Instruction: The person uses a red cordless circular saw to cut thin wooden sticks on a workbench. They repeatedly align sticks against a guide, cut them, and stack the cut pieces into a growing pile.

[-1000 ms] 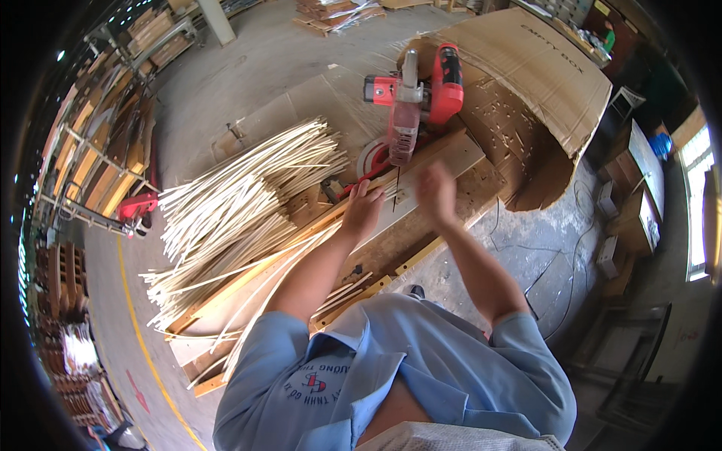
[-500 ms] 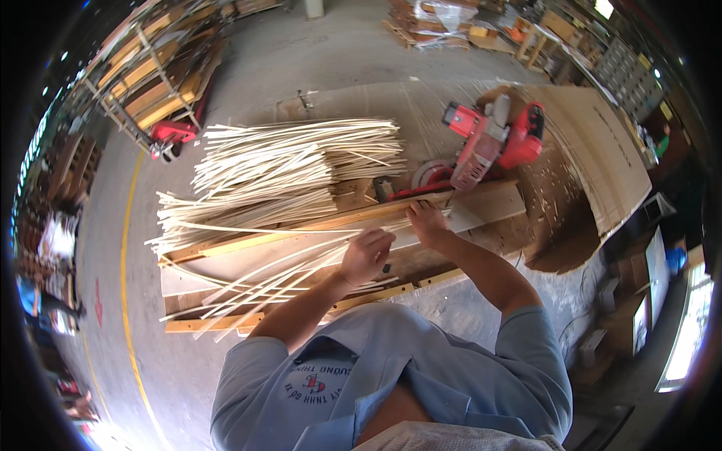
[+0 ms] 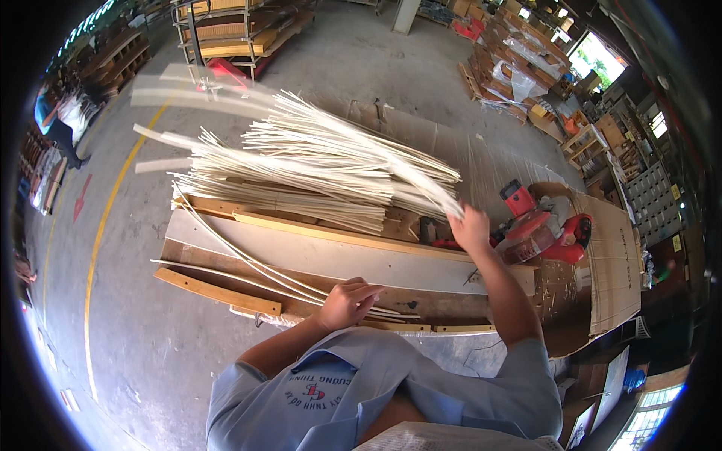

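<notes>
My right hand (image 3: pixel 470 228) is closed around one end of a bundle of thin pale wooden strips (image 3: pixel 417 174). The bundle slants up and left over the pile, its far part smeared by motion. My left hand (image 3: pixel 348 303) is a loose fist at the near side of the bench, and no strip shows between its fingers. Beside and partly behind it lie a few loose strips (image 3: pixel 259 263), some curved. Past the long pale board (image 3: pixel 338 252) is the large pile of strips (image 3: pixel 301 177).
A red power saw (image 3: pixel 541 229) stands at the right end of the bench, beside a cardboard sheet (image 3: pixel 609 255). A wooden rail (image 3: pixel 316 229) edges the board. A loaded rack (image 3: pixel 233 34) stands far left; a person (image 3: pixel 56 124) is farther left.
My right hand has lifted the bundle off the board and swung it up and away over the pile. Fewer strips lie near my left hand, which has drawn slightly closer. The view has turned.
</notes>
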Available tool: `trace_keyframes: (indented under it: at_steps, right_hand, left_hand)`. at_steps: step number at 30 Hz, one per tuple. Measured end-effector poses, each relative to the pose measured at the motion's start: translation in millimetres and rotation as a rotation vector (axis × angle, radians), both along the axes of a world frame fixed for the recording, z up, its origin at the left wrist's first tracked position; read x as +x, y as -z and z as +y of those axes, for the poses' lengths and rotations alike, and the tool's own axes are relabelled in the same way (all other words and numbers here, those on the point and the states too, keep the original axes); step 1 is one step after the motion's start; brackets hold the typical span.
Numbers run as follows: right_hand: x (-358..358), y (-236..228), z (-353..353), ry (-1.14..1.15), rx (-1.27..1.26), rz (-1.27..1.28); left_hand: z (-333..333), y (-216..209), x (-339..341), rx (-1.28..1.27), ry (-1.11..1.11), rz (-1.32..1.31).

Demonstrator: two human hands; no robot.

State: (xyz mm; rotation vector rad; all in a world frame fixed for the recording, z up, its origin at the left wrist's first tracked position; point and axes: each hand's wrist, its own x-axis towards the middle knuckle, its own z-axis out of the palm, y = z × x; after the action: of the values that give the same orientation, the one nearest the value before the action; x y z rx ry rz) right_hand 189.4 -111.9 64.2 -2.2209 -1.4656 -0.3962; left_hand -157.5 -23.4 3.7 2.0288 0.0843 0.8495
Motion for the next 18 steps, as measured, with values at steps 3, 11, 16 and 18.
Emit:
trace_keyframes:
  at_steps: [3, 11, 16, 18]
  right_hand:
    - [9.5, -23.9, 76.4, 0.059, -0.008, 0.031]
    - [77.2, 6.6, 183.4, 0.229, -0.366, 0.132]
    - [104.7, 42.1, 226.8, 0.145, -0.455, 0.215]
    - [138.6, 44.1, 210.7, 0.164, -0.514, 0.16]
  left_hand:
    - [26.1, 8.0, -18.4, 0.002, -0.048, 0.012]
    - [65.7, 35.4, -66.4, -0.076, -0.19, 0.086]
    - [70.6, 58.8, -81.6, -0.06, -0.182, 0.185]
    - [70.7, 64.4, -78.3, -0.06, -0.129, 0.135]
